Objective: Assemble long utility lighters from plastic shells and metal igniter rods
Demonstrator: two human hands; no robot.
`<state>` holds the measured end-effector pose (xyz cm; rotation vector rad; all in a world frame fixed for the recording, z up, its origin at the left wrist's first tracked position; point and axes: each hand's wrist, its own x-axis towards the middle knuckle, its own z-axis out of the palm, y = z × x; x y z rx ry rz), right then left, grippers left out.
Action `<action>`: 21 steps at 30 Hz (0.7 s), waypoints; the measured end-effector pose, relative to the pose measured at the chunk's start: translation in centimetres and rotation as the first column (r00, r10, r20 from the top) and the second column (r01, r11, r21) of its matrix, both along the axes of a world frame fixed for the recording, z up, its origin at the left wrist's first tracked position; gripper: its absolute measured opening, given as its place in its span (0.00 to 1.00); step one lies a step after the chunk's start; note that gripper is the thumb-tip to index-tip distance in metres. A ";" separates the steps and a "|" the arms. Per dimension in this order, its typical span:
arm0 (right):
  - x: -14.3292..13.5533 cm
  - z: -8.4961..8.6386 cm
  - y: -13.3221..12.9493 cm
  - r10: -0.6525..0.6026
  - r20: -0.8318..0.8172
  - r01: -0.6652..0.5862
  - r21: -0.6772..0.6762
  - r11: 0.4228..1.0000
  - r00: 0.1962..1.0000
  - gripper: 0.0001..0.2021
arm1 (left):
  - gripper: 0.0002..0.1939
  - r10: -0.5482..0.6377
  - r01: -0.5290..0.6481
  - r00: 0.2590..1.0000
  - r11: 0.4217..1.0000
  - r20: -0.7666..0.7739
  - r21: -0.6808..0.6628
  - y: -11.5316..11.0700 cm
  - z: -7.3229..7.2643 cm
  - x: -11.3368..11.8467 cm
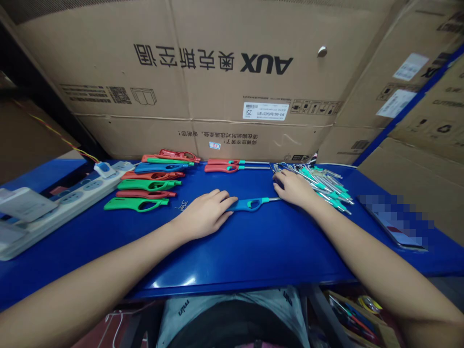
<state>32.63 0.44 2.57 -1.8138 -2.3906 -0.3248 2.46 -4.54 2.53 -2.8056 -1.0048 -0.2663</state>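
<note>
A blue lighter (245,205) with a teal trigger and metal tube lies across the middle of the blue table, its tube pointing right. My left hand (207,212) has its fingers closed round the handle end. Just beyond the tube's tip, my right hand (293,187) rests with bent fingers by a pile of metal tubes with teal parts (326,186); what its fingertips hold, if anything, is hidden. Two red lighters with tubes (224,168) lie side by side behind. Green, red and blue handle shells (150,185) form a column at the left.
A white power strip (68,200) with plugs runs along the left edge. Small metal pieces (182,207) lie beside my left hand. A phone (395,224) sits at the right. Cardboard (203,111) walls the back, and a box of parts (357,314) is below the table.
</note>
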 end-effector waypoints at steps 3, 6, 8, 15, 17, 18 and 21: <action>-0.3 0.1 0.0 -0.068 -0.016 0.067 -0.047 0.997 0.998 0.13 | 0.20 -0.014 0.013 1.000 1.000 -0.002 -0.019 -0.4 0.1 0.1; -0.5 0.2 -0.2 -0.149 -0.016 0.147 -0.087 0.985 0.989 0.10 | 0.21 -0.037 0.037 0.999 0.999 -0.004 -0.033 -0.9 0.3 0.3; -0.4 0.3 -0.2 -0.181 -0.016 0.178 -0.095 0.979 0.983 0.12 | 0.22 -0.042 0.041 0.999 0.998 -0.016 -0.041 -1.3 0.5 0.5; 0.2 2.1 -0.7 -0.148 -0.271 0.196 0.160 0.967 0.951 0.12 | 0.22 -0.026 0.025 0.999 0.999 -0.025 -0.046 -2.7 0.5 1.2; -0.5 2.9 -1.1 0.030 -0.413 0.093 0.275 0.957 0.910 0.11 | 0.22 -0.026 0.025 0.999 0.999 -0.027 -0.041 -3.0 0.3 1.4; -1.2 3.2 -1.4 0.129 -0.492 0.029 0.300 0.954 0.861 0.12 | 0.21 -0.029 0.028 0.999 0.999 -0.027 -0.037 -3.2 0.3 1.6; -4.4 3.1 -2.4 0.290 -0.708 -0.201 0.210 0.957 0.643 0.14 | 0.20 -0.036 0.036 0.999 0.999 -0.013 -0.020 -3.7 0.2 1.8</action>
